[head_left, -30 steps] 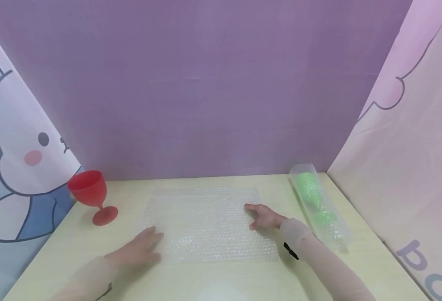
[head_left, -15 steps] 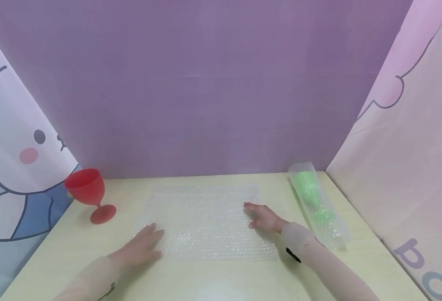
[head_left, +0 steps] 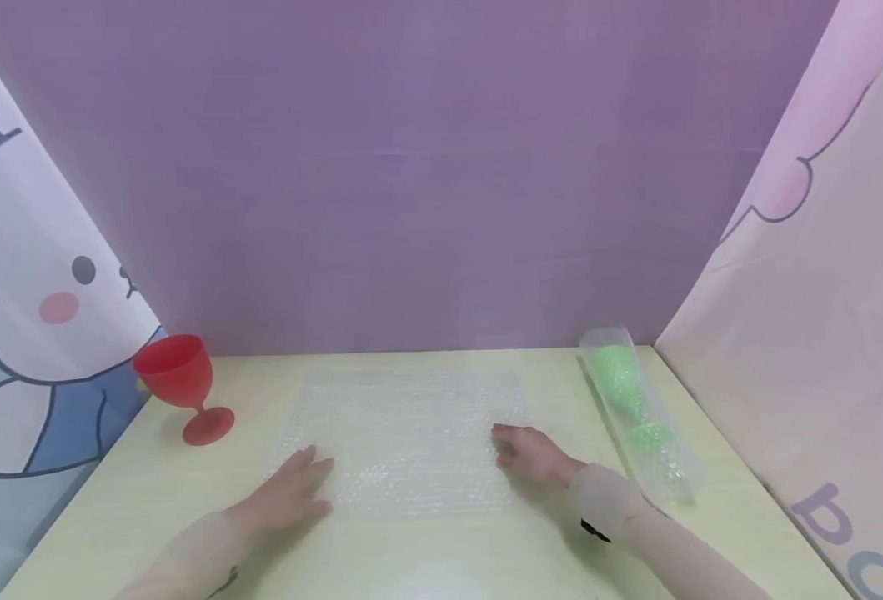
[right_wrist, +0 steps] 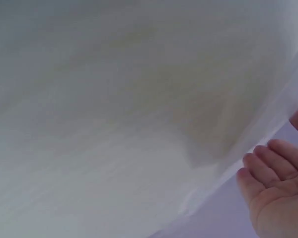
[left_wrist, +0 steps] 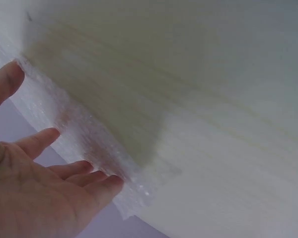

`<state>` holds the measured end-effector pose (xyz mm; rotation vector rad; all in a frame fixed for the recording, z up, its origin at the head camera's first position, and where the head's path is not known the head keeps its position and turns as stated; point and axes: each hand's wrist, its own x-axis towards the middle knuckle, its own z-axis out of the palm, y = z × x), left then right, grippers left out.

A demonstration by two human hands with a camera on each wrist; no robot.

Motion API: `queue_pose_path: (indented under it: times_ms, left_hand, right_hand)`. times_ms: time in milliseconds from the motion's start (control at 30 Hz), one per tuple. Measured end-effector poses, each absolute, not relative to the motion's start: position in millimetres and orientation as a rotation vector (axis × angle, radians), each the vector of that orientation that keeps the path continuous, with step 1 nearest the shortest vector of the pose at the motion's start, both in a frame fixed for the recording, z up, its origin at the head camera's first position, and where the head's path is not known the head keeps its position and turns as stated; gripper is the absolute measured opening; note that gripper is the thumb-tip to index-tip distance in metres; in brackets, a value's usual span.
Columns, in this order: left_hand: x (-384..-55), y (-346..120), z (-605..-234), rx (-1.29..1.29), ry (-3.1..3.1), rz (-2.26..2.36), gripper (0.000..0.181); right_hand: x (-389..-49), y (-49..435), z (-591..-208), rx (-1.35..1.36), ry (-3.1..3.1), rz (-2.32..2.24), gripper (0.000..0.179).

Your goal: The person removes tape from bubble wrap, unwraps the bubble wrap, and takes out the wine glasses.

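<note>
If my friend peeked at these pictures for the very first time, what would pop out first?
Probably the bright red goblet, standing on its base at the left of the pale table. Next might come the green thing inside clear wrapping at the table's right side. Then the person's left hand and right hand, at the left and right sides of the see-through bubble-wrap sheet in the middle.

Head view looks down; 2 nearer wrist views share tabletop (head_left: pixel 381 550).
</note>
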<state>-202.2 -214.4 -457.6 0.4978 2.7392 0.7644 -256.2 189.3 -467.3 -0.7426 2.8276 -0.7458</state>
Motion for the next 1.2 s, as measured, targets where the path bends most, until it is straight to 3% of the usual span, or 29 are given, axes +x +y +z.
queue_pose_path:
  times_ms: [267, 1200]
  left_hand:
    - [-213.4, -204.8, -460.6, 0.486, 2.749, 0.736, 0.066]
    - [-255.8, -193.0, -453.5, 0.425, 2.709, 0.701, 0.066]
  right_hand:
    - [-242.5, 175.9, -463.6, -0.777, 2.814, -0.62, 0.053]
    - [-285.2, 172.1, -466.3, -0.591, 2.779, -0.772, 0.056]
